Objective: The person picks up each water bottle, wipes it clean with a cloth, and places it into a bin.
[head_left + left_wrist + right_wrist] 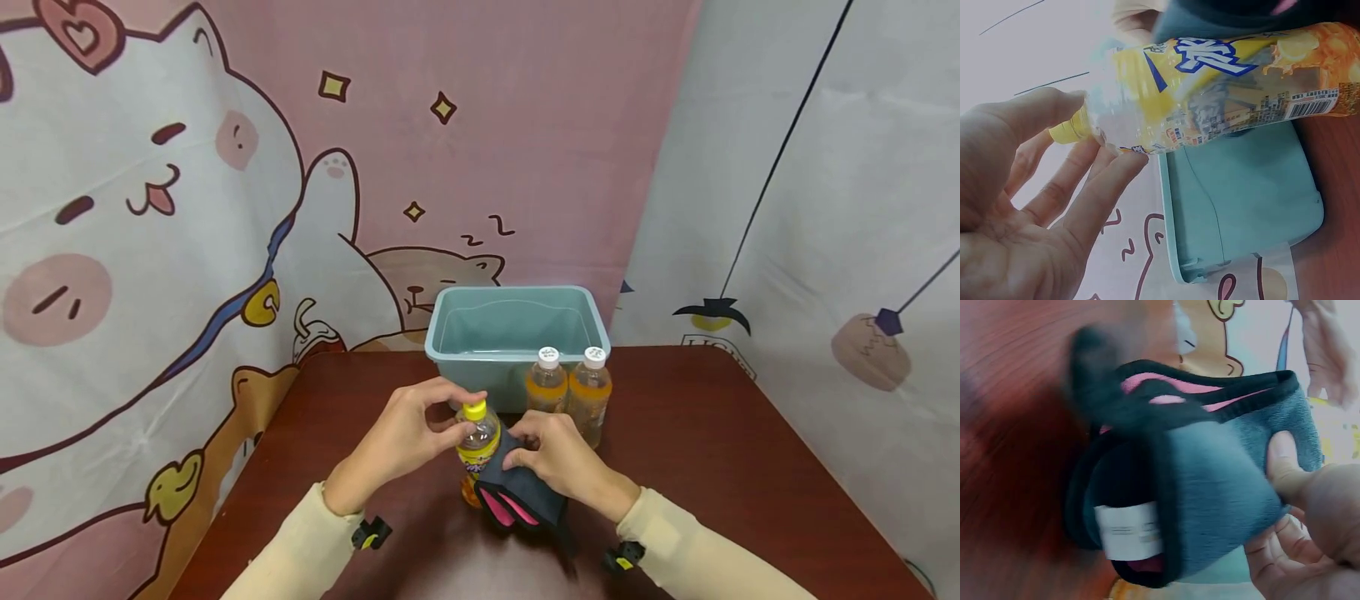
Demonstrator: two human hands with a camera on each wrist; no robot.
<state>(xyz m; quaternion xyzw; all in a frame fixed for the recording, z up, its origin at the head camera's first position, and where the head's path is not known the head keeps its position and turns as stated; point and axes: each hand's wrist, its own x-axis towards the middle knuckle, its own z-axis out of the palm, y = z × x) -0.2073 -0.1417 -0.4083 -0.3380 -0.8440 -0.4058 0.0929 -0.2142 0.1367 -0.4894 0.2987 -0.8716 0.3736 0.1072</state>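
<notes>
My left hand (408, 429) holds a drink bottle (477, 446) by its yellow cap and neck, between thumb and fingers. The bottle has a yellow label with fruit pictures, and in the left wrist view its body (1229, 81) stretches away to the right. Just right of it, my right hand (558, 454) pinches a dark grey-blue fabric sleeve (517, 483) with black edging and pink lining. A white tag (1129, 531) shows at its opening in the right wrist view. The sleeve overlaps the bottle's side in the head view.
A light blue plastic bin (480, 367) stands behind the hands at the back of the dark red-brown table (697, 467). Two white-capped bottles, one left (546, 386) and one right (589, 392), stand before its right corner. Printed cloth (555, 167) hangs behind.
</notes>
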